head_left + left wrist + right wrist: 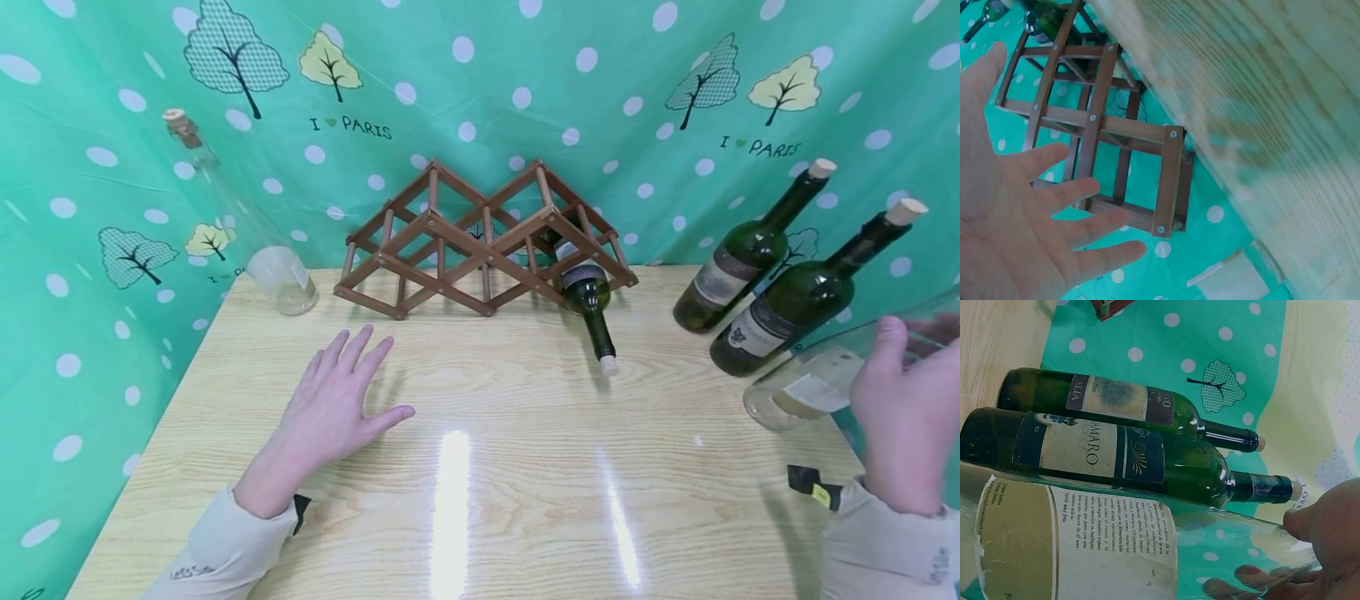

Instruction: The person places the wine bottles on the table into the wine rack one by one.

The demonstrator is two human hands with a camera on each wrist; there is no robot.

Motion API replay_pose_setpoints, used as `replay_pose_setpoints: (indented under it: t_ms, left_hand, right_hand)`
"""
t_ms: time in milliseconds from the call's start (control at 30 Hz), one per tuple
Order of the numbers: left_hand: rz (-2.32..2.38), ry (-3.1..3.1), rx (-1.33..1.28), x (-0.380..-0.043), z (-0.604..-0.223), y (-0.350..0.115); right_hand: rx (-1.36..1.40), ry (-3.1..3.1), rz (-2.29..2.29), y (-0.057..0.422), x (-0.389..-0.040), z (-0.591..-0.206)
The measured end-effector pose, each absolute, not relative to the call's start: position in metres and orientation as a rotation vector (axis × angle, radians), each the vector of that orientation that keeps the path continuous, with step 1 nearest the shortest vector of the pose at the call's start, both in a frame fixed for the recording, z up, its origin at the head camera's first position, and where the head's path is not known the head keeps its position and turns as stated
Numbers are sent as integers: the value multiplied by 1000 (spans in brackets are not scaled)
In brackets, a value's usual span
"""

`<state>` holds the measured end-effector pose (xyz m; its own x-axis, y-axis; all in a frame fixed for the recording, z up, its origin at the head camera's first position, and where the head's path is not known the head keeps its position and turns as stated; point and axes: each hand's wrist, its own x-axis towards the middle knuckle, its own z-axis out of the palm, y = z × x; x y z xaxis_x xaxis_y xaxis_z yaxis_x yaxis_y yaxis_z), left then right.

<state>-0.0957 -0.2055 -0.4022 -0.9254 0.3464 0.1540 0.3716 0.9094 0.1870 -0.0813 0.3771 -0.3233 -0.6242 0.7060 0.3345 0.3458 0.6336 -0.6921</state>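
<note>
My left hand (330, 408) is held over the left part of the table, fingers spread and nothing in them. In the left wrist view its palm (1016, 219) overlaps the wooden rack. At the right edge, my right hand (911, 408) is around the upper part of a clear glass wine bottle (776, 400), which stands on the table. The right wrist view shows the thumb (1319, 519) along its shoulder and the fingertips through the glass. This bottle's torn white-and-tan label (1110, 537) faces that camera. Beside it stand two corked green wine bottles (795, 300) (723, 275).
A brown folding wooden wine rack (487, 250) stands at the table's back. One green bottle (588, 296) lies in its right part, corked neck toward me. Another clear corked bottle (281, 275) stands at the back left. A green dotted cloth (480, 108) hangs behind.
</note>
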Motion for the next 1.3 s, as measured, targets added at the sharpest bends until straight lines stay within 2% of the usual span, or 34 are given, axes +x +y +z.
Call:
replay_pose_setpoints:
  t_ms: [367,733,1067,1300]
  left_hand:
    - [-331,-2951,-553,-95,-400,-205]
    - [-329,-2933,-561,-96,-400,-206]
    - [-331,-2927,-542,-96,-397,-208]
    - [-327,-2918,-548,-98,-396,-207]
  right_hand:
    - [-830,-2269,778,375,-81,-322]
    - [-623,-2194,664,365,-78,-310]
    - [-600,-2210,751,342,-78,-290]
    - [-455,-2180,771,335,-78,-284]
